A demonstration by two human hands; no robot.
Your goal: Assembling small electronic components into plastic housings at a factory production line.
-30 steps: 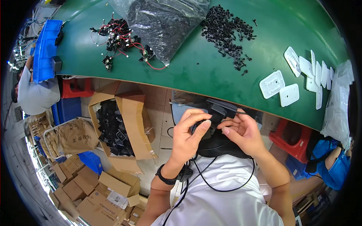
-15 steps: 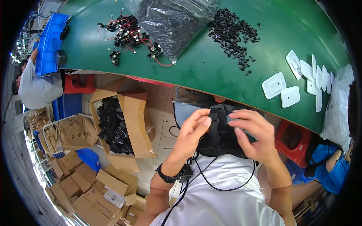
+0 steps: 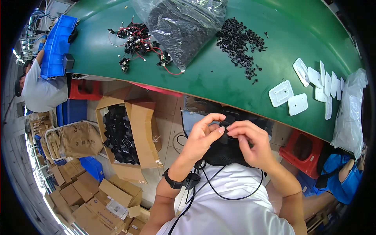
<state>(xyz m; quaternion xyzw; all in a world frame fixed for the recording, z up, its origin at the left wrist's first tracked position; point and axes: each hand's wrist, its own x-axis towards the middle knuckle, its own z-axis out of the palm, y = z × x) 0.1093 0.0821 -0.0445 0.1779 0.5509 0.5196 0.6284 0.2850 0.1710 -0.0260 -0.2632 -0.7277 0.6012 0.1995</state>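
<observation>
Over my lap, close to the table's front edge, both hands meet at a small black plastic part [image 3: 231, 118]. My left hand [image 3: 203, 137] pinches it between thumb and forefinger, the other fingers curled in. My right hand [image 3: 252, 141] presses its bunched fingertips onto the part's near right side. Fingers cover much of the part, so its exact shape cannot be made out, nor whether a smaller piece is between the right fingertips. Dark fabric [image 3: 223, 156] lies on my lap below the hands.
The green table [image 3: 219, 84] carries a pile of small black parts [image 3: 239, 45], black parts with red wires [image 3: 137, 39], a clear bag [image 3: 184, 31] of dark pieces and white plastic covers [image 3: 281, 94]. A carton [image 3: 143, 133] of black parts stands left; a red stool [image 3: 301, 152] stands right.
My right hand has come left from beside the black part, and its spread fingers have closed onto it. My left hand keeps its pinch. The view has shifted slightly.
</observation>
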